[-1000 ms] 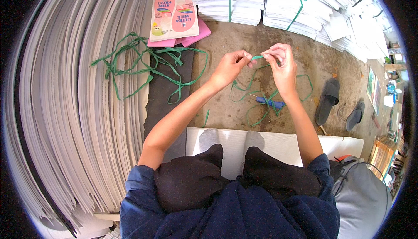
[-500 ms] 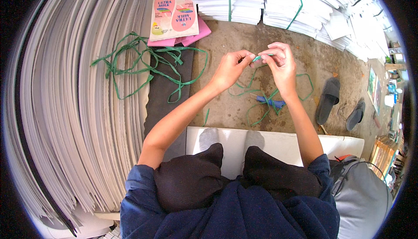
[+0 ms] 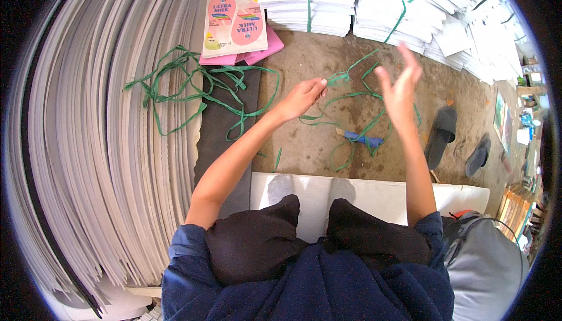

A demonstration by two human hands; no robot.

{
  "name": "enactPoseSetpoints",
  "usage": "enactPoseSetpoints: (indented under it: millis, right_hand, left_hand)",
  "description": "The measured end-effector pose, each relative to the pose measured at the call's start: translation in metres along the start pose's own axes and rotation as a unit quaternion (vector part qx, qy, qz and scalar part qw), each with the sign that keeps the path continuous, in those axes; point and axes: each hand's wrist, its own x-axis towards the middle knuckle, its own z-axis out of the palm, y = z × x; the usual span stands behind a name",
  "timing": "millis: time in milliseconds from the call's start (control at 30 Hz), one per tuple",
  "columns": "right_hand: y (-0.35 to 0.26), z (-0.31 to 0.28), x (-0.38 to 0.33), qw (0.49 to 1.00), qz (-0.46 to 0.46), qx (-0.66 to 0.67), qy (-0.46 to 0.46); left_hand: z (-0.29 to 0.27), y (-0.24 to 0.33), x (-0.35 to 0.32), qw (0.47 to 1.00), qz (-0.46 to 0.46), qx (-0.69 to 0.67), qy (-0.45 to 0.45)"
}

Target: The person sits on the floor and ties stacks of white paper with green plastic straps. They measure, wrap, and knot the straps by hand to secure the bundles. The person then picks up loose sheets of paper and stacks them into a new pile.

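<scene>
In the head view, the concrete floor (image 3: 304, 154) gives you room between several edges: a dark mat (image 3: 225, 151) and tall rows of pale sheets (image 3: 111, 116) on your left, white paper stacks (image 3: 310, 2) ahead, and the white board (image 3: 374, 191) under your feet. To your right the floor runs on to a dark sandal (image 3: 440, 138). A blue tool (image 3: 364, 139) lies on it between your forearms.

Your left hand (image 3: 305, 95) pinches the green strip (image 3: 338, 78) above the floor, ahead of your knees. The strip points rightward from the pinch: loops sit just beside your fingertips, and one length slants away and right, its long axis toward the paper stacks. Your right hand (image 3: 403, 93) is spread and blurred, apart from your left; you cannot tell whether it touches the strip.
</scene>
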Motion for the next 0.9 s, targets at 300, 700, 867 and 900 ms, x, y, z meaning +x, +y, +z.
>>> enactPoseSetpoints:
  millis: [300,700,867,900]
  right_hand:
    - [-0.018,0.017,-0.024,0.857,0.178,0.297,-0.382]
    - [0.048,-0.004,-0.017,0.862,0.211,0.366,-0.281]
    - [-0.001,0.018,-0.008,0.975,-0.079,0.132,-0.161]
    - [-0.017,0.026,-0.008,0.971,-0.092,0.153,-0.159]
  left_hand:
    - [-0.005,0.005,0.003,0.998,0.04,0.053,0.005]
    - [-0.082,-0.012,-0.011,0.994,-0.063,-0.038,0.077]
    - [-0.047,0.001,-0.003,0.988,-0.02,0.099,0.114]
    - [-0.034,0.004,-0.003,0.99,0.013,0.105,0.098]
